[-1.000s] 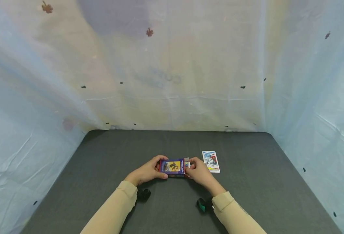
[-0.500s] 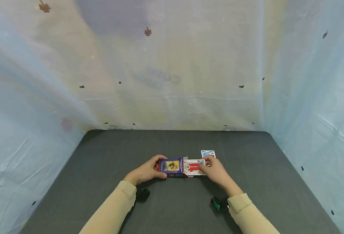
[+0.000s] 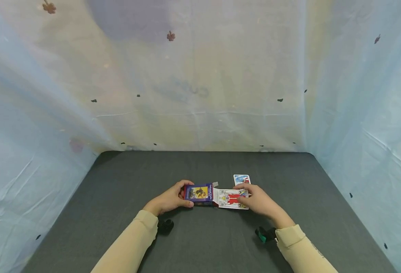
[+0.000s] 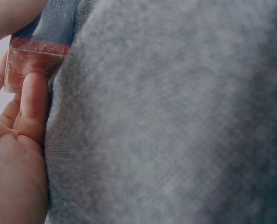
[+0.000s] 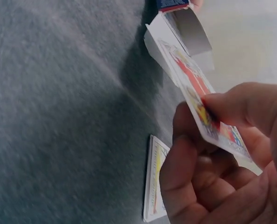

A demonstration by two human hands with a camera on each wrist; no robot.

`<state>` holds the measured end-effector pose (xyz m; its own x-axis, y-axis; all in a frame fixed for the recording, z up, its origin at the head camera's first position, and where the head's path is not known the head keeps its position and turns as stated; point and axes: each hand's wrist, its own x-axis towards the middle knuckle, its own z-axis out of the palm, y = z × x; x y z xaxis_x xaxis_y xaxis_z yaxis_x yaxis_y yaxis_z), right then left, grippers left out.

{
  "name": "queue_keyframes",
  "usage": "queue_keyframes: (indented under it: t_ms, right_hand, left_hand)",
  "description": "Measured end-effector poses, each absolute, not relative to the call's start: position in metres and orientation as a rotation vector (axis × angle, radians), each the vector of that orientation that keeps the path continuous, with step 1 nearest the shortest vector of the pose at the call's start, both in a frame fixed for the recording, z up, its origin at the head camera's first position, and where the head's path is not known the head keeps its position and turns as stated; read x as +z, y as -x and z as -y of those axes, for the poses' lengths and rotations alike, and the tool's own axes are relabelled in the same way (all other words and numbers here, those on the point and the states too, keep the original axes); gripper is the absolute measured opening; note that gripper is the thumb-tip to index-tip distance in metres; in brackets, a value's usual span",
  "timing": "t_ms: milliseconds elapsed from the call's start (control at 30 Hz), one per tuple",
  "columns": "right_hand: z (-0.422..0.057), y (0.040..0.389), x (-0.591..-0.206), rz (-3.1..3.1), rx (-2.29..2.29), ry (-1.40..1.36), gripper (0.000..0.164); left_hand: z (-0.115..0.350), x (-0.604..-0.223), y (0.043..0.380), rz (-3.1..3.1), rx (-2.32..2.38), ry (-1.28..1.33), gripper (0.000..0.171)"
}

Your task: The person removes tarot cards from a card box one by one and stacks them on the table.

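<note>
My left hand grips the left end of a purple tarot card box, thumb at its near side and fingers at its far side. The box's right end is open, with its flaps spread. My right hand pinches tarot cards between thumb and fingers, just right of the opening. They look thin in the right wrist view; whether one or several, I cannot tell. A red figure shows on the top face. Behind my right hand lies a small stack of tarot cards, partly hidden by it.
The dark grey table stretches around both hands. Pale plastic sheeting hangs behind it and at both sides. Black straps sit at the wrists. Grey cloth fills most of the left wrist view.
My right hand has moved right, drawing the tarot cards out of the box. More of their face shows now. The left hand and box stay nearly in place.
</note>
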<state>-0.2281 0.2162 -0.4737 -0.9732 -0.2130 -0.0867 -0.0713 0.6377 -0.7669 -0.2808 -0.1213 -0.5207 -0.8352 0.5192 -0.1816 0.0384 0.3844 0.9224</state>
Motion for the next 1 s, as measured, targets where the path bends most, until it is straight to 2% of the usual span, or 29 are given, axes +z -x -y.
queue_keyframes:
  t_ms: [333,600,767,1000]
  right_hand:
    - [-0.227,0.23,-0.469,-2.742,-1.29,0.176,0.03]
    - [-0.231,0.236,-0.475,-2.834,-1.372,0.063,0.049]
    - [-0.228,0.242,-0.484,-2.931,-1.439,-0.113,0.056]
    - [-0.213,0.247,-0.492,-2.987,-1.49,-0.353,0.056]
  left_hand:
    - [0.121,-0.515,0.278,-2.192,1.456,-0.483,0.071]
    - [0.121,-0.516,0.279,-2.198,1.446,-0.473,0.072]
    - [0.121,-0.517,0.279,-2.208,1.437,-0.463,0.072]
    - [0.121,-0.519,0.28,-2.21,1.438,-0.46,0.071]
